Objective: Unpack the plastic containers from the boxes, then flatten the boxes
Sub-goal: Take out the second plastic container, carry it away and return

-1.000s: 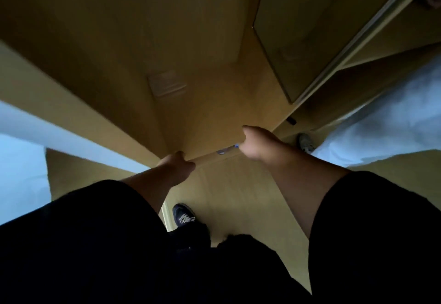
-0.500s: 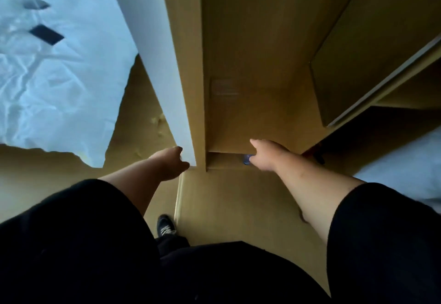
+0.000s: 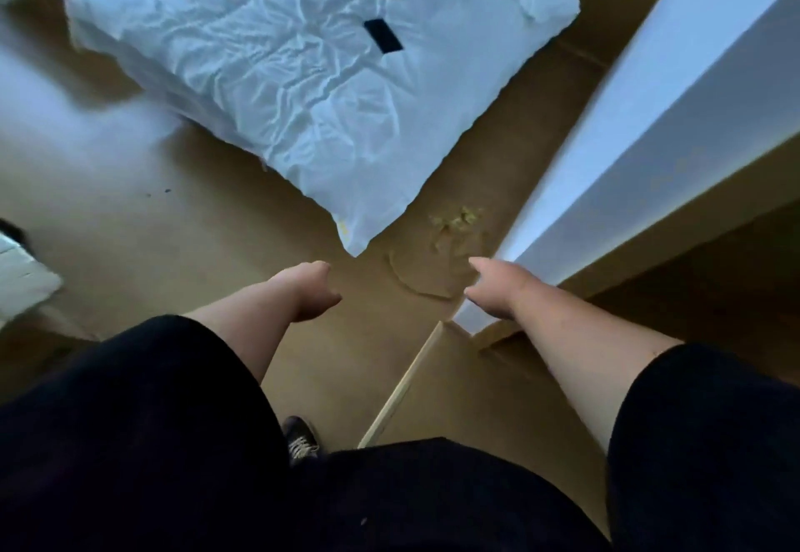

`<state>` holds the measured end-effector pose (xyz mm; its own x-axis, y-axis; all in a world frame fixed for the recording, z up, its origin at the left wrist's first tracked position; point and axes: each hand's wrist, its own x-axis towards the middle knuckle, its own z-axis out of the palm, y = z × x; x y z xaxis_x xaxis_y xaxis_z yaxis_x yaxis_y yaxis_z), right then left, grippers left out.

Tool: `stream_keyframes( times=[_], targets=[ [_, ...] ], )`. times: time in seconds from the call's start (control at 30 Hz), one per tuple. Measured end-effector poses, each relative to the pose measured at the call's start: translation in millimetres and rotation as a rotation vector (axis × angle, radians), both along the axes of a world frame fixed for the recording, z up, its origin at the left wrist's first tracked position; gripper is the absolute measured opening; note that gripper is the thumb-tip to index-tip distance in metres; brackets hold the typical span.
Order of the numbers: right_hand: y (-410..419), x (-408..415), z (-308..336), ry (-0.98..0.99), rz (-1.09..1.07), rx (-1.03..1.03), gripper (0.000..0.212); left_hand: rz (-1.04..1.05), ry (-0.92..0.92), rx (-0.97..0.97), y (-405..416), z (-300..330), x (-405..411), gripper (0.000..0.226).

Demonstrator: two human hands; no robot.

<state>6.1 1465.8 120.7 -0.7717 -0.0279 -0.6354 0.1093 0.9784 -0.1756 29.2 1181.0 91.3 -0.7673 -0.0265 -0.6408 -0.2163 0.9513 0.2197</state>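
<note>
Box [image 3: 649,127] slants from near right to far right — right hand [image 3: 498,292] touches it, left hand [image 3: 307,292] loose.

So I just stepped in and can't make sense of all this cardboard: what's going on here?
A person in black sleeves stands over a large cardboard box that lies at their right on a cardboard-covered floor. Both arms are stretched forward. The left hand hangs free over the floor and holds nothing. The right hand is at the box's near corner; whether it touches is unclear. No plastic containers are in view. A bed with a rumpled white sheet lies ahead.
</note>
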Motion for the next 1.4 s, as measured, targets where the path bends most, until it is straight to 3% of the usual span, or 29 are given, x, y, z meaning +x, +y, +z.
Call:
stream_keyframes(
  times=[0.2, 0.43, 0.5, 0.73, 1.13, 1.4],
  targets=[
    [-186, -67, -6, -0.007, 0.258, -0.023, 0.066, 0.3, 0.012, -0.035, -191, 3, -1, 0.078],
    [-349, -117, -4, -0.015, 0.543, -0.063, 0.074, 0.484, 0.061, 0.071, -295, 3, -9, 0.078],
    [-431, -141, 5, -0.023, 0.61, -0.094, 0.075, 0.556, 0.074, 0.062, -364, 16, -20, 0.077],
    [-535, -210, -7, -0.05, 0.825, -0.153, 0.084, 0.772, 0.079, 0.134, -426, 1, -48, 0.087],
    [-696, -384, 12, -0.058, 1.157, -0.187, 0.091, 1.052, 0.134, 0.142, -522, 7, -173, 0.089],
    [-843, -400, 7, 0.003, 1.285, -0.21, 0.087, 1.324, 0.187, 0.131, -612, 2, -158, 0.085]
  ],
)
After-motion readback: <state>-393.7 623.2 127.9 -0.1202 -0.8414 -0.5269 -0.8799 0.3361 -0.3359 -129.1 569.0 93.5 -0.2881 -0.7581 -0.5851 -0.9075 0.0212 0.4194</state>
